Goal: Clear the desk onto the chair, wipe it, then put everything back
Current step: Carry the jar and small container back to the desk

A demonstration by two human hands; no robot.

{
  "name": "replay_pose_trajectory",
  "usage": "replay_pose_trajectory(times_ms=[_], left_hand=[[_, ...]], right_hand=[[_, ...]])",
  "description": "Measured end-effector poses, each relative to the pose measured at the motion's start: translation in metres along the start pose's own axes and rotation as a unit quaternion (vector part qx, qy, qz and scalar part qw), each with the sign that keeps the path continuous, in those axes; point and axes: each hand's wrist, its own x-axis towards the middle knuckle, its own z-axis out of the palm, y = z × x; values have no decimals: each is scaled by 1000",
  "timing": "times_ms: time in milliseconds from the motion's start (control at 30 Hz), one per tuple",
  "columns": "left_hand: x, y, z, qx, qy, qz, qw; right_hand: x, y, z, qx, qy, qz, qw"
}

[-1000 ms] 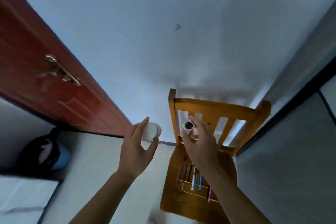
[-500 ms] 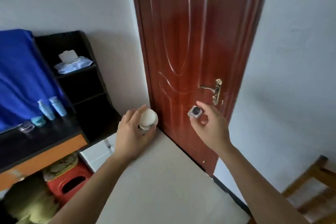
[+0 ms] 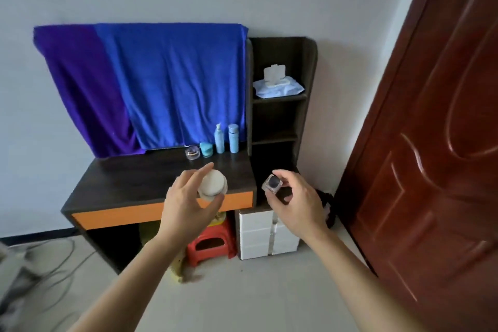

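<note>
My left hand point(image 3: 188, 202) grips a round white-lidded jar point(image 3: 213, 183), held in the air in front of the dark desk point(image 3: 129, 183) with its orange front edge. My right hand point(image 3: 296, 199) pinches a small square clear bottle with a black cap point(image 3: 272, 183) beside the desk's right end. At the back of the desk stand a clear small jar point(image 3: 192, 152), a teal jar point(image 3: 206, 149) and two light blue bottles point(image 3: 225, 139). The chair is out of view.
A blue towel point(image 3: 161, 83) hangs behind the desk. A dark shelf unit point(image 3: 283, 105) on the right holds a pack of wipes point(image 3: 277, 83). Below are a red stool point(image 3: 213, 242) and a white box point(image 3: 266, 234). A brown door point(image 3: 431, 143) stands at right, cables point(image 3: 54, 264) at left.
My view has swung from the chair past the door to the desk. Both hands keep hold of the jar and the small bottle and are now in front of the desk.
</note>
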Motion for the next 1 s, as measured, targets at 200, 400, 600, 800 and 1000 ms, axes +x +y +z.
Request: replay_pose_trajectory(times_ms=[200,400,600,800,1000], left_hand=[[66,-98,10,35,24,-48,998],[175,-184,35,59,35,-101,992],[246,-265,35,100,28,-150,983],[289,-354,46,110,6,-186,976],[321,-460,79,91,-57,-201,974]], right_hand=[[95,21,109,30,-43,-18,998],[216,54,195,25,-47,-25,998],[317,61,279,7,-108,-14,994],[371,63,375,-19,-176,-2,984],[395,73,472,-60,-229,67,969]])
